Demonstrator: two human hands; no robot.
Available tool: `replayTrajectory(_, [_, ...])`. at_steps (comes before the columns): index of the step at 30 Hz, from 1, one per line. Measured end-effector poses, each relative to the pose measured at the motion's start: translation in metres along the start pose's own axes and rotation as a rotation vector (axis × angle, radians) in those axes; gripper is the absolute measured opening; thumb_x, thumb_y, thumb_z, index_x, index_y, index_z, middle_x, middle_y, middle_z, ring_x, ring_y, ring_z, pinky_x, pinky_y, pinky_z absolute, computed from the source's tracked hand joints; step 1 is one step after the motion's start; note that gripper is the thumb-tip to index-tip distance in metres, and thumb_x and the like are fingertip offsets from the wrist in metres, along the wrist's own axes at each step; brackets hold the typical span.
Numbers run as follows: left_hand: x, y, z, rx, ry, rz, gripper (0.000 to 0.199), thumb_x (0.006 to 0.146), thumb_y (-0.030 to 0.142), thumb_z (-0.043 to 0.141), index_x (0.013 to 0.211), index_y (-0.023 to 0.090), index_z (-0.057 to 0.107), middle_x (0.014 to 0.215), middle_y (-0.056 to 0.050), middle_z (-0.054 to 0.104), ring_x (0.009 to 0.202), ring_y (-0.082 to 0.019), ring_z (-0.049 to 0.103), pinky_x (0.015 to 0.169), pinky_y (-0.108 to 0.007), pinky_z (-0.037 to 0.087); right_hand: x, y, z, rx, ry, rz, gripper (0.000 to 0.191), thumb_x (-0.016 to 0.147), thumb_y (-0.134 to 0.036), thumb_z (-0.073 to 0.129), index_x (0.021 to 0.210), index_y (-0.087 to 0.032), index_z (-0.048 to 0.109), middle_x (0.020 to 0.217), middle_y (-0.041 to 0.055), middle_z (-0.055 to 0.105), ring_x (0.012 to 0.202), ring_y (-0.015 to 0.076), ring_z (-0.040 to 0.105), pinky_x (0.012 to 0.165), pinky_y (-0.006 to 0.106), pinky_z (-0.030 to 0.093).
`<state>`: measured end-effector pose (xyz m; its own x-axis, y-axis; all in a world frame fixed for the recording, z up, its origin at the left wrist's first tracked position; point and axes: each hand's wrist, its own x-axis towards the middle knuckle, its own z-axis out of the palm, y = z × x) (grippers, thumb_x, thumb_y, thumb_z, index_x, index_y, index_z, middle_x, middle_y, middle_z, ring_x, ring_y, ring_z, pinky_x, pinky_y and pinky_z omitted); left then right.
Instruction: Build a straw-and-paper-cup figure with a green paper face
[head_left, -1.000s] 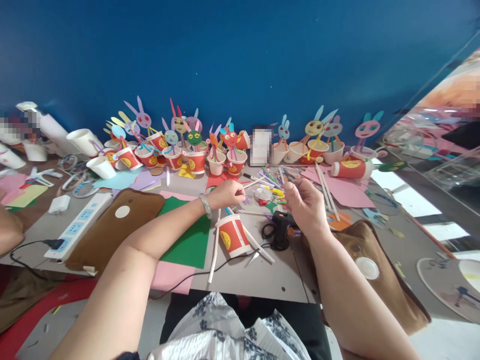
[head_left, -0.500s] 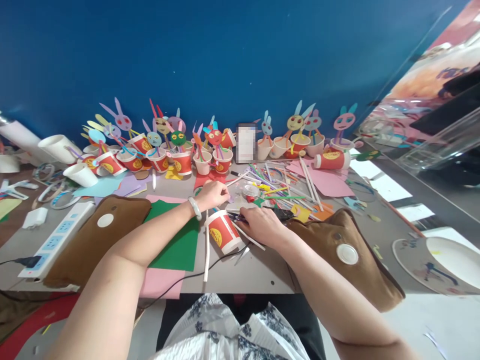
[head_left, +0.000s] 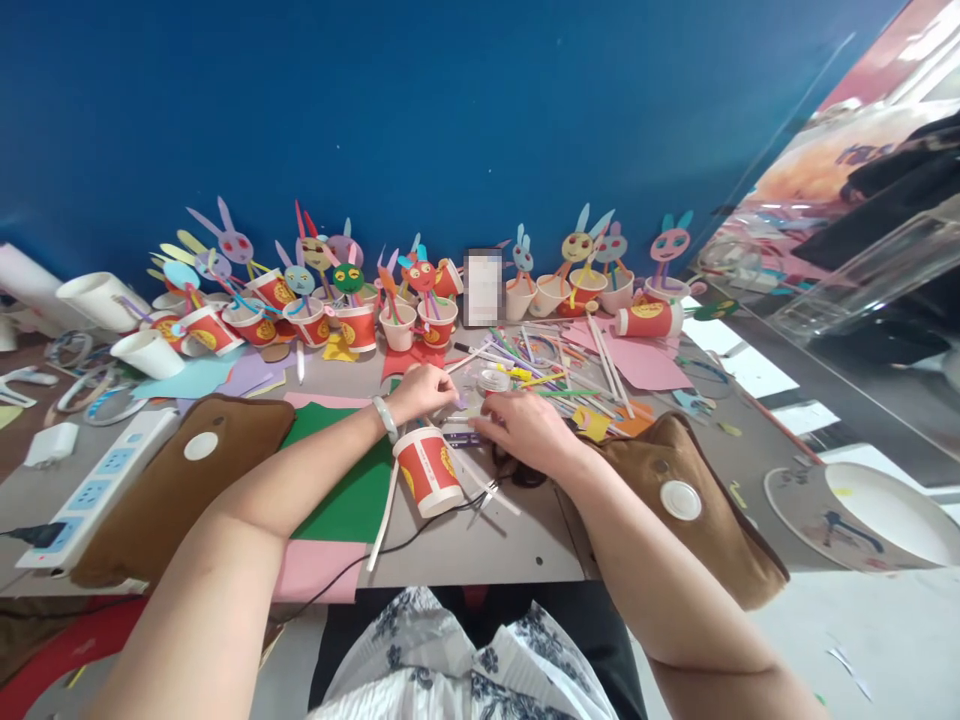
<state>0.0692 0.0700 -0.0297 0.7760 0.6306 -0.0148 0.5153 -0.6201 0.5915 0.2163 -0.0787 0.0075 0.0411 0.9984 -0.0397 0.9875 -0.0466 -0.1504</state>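
Behind a red and white paper cup (head_left: pixel 427 472), my left hand (head_left: pixel 424 392) is closed in a pinch, with a small pale purple piece (head_left: pixel 457 400) at its fingertips. My right hand (head_left: pixel 525 428) is bent over a small flat dark and white item (head_left: pixel 461 432), its fingers closed and partly hidden. The cup lies tipped, its rim toward my left wrist. White strips (head_left: pixel 384 520) lie beside it, and a black cable passes under it. A small clear round container (head_left: pixel 493 381) sits just beyond my right hand.
Cups with paper rabbit figures (head_left: pixel 356 322) line the blue wall. Brown pouches (head_left: pixel 225 470) lie on both sides, a power strip (head_left: pixel 97 490) at the left. Green paper (head_left: pixel 349 490) and coloured sticks (head_left: pixel 547 378) lie around my hands.
The cup has shifted slightly left and tilted differently. My right hand has moved off the dark thing under it, and the flat item now shows between my hands. The view has shifted slightly.
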Motion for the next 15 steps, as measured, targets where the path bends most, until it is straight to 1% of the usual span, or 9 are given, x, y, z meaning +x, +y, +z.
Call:
replayTrajectory(3, [0.001,-0.003,0.001,0.042,0.01,-0.026,0.017,0.08,0.027,0.066,0.073,0.016,0.077,0.072,-0.003,0.075,0.07,-0.015,0.064,0.075,-0.026,0.046,0.007,0.015,-0.003,-0.032,0.127,0.119,0.031,0.1,-0.04,0.052,0.102,-0.018,0.072,0.103,0.011,0.077,0.1,0.0256,0.069,0.081,0.031,0.042])
replayTrajectory(6, [0.003,-0.003,0.002,0.094,0.029,-0.039,0.017,0.079,0.026,0.066,0.071,0.016,0.076,0.072,-0.004,0.075,0.071,-0.016,0.065,0.078,-0.027,0.047,0.011,0.024,-0.005,-0.091,0.165,0.228,0.029,0.098,-0.032,0.052,0.111,-0.015,0.071,0.109,0.013,0.076,0.104,0.0274,0.069,0.085,0.033,0.042])
replayTrajectory(9, [0.004,-0.003,0.003,0.112,0.034,-0.034,0.017,0.079,0.025,0.064,0.073,0.016,0.077,0.074,-0.005,0.076,0.074,-0.017,0.065,0.08,-0.029,0.048,0.016,0.026,-0.009,-0.198,0.153,0.285,0.03,0.098,-0.03,0.051,0.111,-0.015,0.072,0.111,0.0152,0.076,0.108,0.0302,0.067,0.091,0.037,0.042])
replayTrajectory(12, [0.005,-0.004,0.004,0.111,0.041,-0.024,0.018,0.08,0.024,0.062,0.075,0.015,0.077,0.078,-0.006,0.076,0.078,-0.019,0.067,0.085,-0.031,0.048,0.029,0.03,-0.016,-0.275,0.115,0.295,0.032,0.097,-0.029,0.051,0.116,-0.013,0.072,0.117,0.0183,0.074,0.117,0.0319,0.064,0.098,0.041,0.04])
replayTrajectory(14, [0.005,-0.004,0.004,0.109,0.044,-0.016,0.019,0.081,0.025,0.062,0.076,0.015,0.077,0.078,-0.007,0.077,0.079,-0.02,0.068,0.086,-0.033,0.048,0.042,0.038,-0.019,-0.296,0.007,0.347,0.034,0.096,-0.027,0.053,0.119,-0.012,0.071,0.121,0.0212,0.072,0.121,0.0317,0.062,0.098,0.041,0.04])
replayTrajectory(15, [0.005,-0.004,0.004,0.108,0.047,-0.013,0.019,0.081,0.026,0.063,0.076,0.015,0.077,0.079,-0.008,0.077,0.079,-0.02,0.068,0.086,-0.033,0.048,0.048,0.043,-0.019,-0.299,-0.029,0.366,0.032,0.095,-0.025,0.054,0.117,-0.011,0.072,0.12,0.0224,0.072,0.119,0.0315,0.063,0.096,0.04,0.042])
